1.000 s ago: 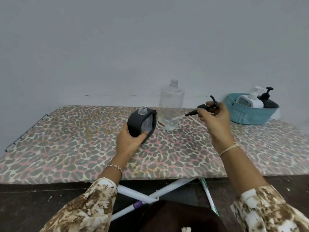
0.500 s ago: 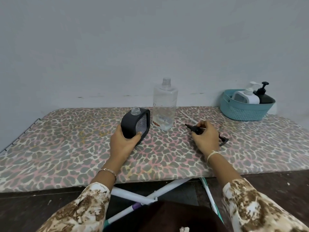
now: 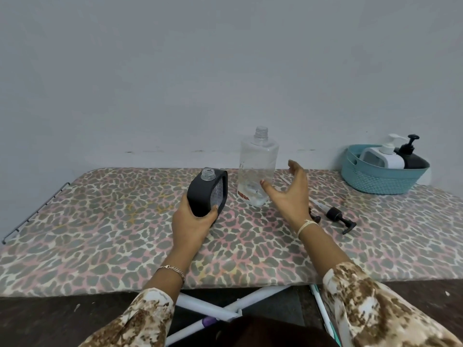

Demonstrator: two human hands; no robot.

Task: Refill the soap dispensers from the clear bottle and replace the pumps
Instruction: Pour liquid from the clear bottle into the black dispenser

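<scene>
Gripping black dispenser (image 3: pixel 206 194), left hand (image 3: pixel 193 222); right hand (image 3: pixel 288 194) spread beside clear bottle (image 3: pixel 258 169).

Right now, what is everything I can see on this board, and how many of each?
clear bottle: one, transparent, uncapped, upright mid-board.
open black dispenser: one, black, pump off, tilted, left of the clear bottle.
loose pump: one, black with white tube, lying right of centre.
basket: one, teal, board's far right.
white dispenser: one, white, pump on, in the basket.
second black dispenser: one, black, pump on, in the basket.
board: one, leopard-print cover.
left hand: one, grips the open black dispenser.
right hand: one, open, beside the clear bottle.
</scene>
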